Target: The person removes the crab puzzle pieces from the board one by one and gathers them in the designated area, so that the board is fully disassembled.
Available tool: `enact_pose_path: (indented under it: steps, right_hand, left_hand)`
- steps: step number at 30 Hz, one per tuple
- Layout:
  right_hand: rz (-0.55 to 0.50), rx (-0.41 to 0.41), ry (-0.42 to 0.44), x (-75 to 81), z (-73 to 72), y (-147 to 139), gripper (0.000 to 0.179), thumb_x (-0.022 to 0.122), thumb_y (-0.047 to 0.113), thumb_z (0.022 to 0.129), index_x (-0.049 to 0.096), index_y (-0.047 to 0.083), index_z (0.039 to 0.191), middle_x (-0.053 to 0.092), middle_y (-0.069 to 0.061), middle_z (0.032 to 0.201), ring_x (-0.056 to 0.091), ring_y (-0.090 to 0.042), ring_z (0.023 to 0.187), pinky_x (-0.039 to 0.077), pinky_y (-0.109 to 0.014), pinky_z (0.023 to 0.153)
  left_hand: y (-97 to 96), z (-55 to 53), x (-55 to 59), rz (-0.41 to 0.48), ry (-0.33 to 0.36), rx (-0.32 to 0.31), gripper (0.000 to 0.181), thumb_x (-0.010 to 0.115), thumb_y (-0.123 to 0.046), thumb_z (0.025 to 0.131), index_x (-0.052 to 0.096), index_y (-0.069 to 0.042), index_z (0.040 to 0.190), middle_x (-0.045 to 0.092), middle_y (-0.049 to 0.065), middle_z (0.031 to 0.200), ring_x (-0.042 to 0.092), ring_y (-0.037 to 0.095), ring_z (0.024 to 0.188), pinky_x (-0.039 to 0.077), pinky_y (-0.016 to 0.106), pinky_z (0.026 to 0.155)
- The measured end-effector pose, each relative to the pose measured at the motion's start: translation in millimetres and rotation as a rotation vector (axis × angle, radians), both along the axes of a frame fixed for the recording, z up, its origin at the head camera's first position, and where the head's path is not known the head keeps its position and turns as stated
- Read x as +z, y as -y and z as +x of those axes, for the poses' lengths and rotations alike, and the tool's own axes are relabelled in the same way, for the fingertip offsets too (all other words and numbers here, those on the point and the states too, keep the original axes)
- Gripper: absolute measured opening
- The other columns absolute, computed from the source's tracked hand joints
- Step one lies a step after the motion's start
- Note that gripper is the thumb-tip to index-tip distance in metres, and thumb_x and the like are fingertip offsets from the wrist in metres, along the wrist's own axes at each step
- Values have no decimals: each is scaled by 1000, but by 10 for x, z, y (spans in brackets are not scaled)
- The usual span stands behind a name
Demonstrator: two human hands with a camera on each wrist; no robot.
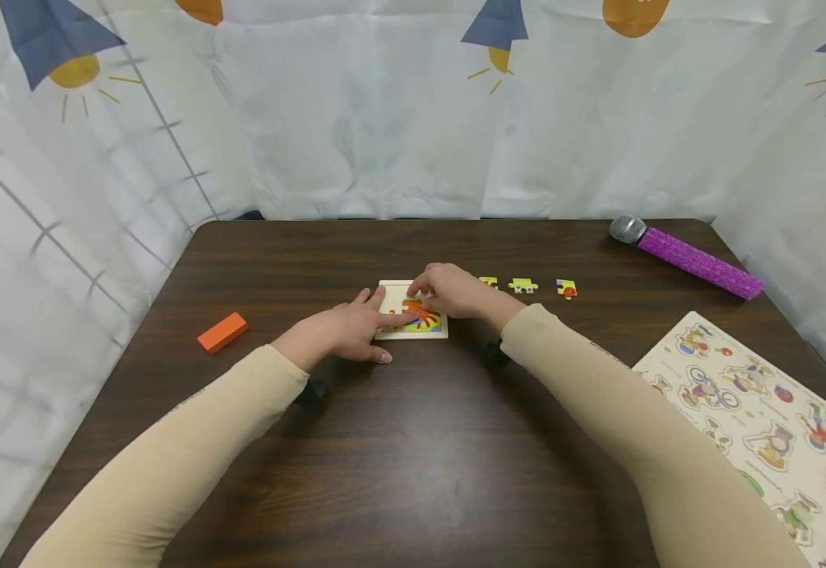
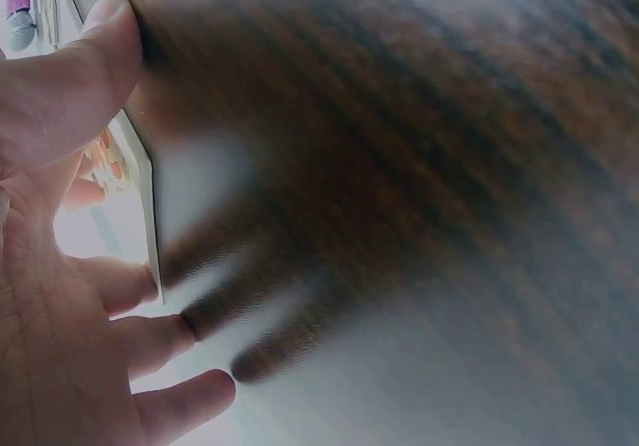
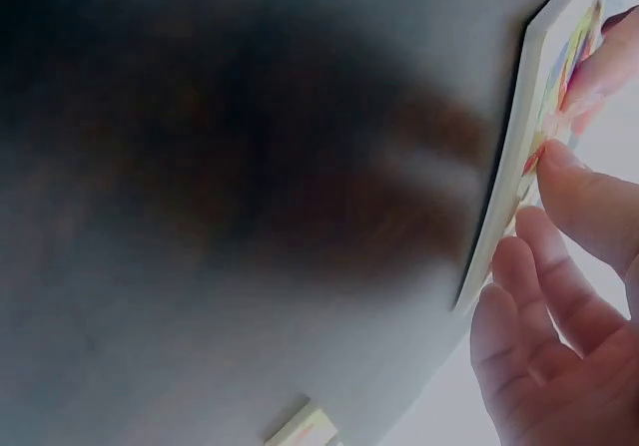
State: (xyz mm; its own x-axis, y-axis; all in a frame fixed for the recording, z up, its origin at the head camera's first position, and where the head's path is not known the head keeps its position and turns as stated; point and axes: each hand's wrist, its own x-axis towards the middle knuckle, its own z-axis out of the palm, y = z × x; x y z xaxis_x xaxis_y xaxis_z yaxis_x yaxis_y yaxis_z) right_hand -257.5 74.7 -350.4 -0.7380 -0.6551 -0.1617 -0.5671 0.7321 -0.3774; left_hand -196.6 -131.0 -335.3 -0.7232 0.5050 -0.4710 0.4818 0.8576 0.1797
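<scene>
A small pale puzzle board [image 1: 393, 293] with a bright picture lies at the table's middle. My left hand [image 1: 349, 327] comes from the left with its fingers spread; the index finger rests on the picture. The left thumb touches the tabletop just in front of the board. Over the board's upper right, my right hand [image 1: 457, 290] bends down and pinches an orange puzzle piece [image 1: 411, 305] between thumb and fingers. Part of the picture is hidden by the hands. In the right wrist view the right thumb [image 3: 584, 197] meets the board's colored surface, close to the left index fingertip.
Yellow puzzle pieces [image 1: 522, 285] lie in a row right of the board. An orange block [image 1: 222, 332] sits at left. A purple microphone [image 1: 700, 262] lies at the back right, and a large pale picture board [image 1: 739, 410] covers the right side. A patterned curtain [image 1: 398, 118] hangs behind.
</scene>
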Motion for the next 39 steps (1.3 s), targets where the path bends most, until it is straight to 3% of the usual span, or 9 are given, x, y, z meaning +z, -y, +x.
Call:
enact_pose_path:
  steps: [21, 33, 39]
  right_hand:
    - [-27, 1, 22, -26, -1, -9, 31, 63, 6, 100, 70, 8, 130, 66, -14, 121, 62, -28, 113, 53, -41, 100]
    - [-52, -52, 79, -3, -9, 40, 27, 60, 9, 102, 69, 4, 127, 67, -14, 124, 62, -27, 113, 51, -40, 105]
    - [-130, -127, 115, -15, -26, 76, 23, 67, 16, 100, 69, 5, 120, 72, -10, 115, 65, -22, 102, 54, -37, 98]
  left_hand:
    - [-110, -10, -11, -73, 37, 40, 78, 67, -34, 99, 22, -45, 161, -6, 32, 168, 7, 56, 154, 36, 64, 115]
    - [-126, -10, 26, -88, 43, 41, 78, 68, -35, 98, 23, -45, 161, -6, 32, 168, 7, 56, 154, 30, 65, 118]
    - [-119, -14, 19, -74, 48, 42, 78, 69, -35, 97, 24, -45, 161, -5, 32, 168, 7, 56, 154, 29, 66, 118]
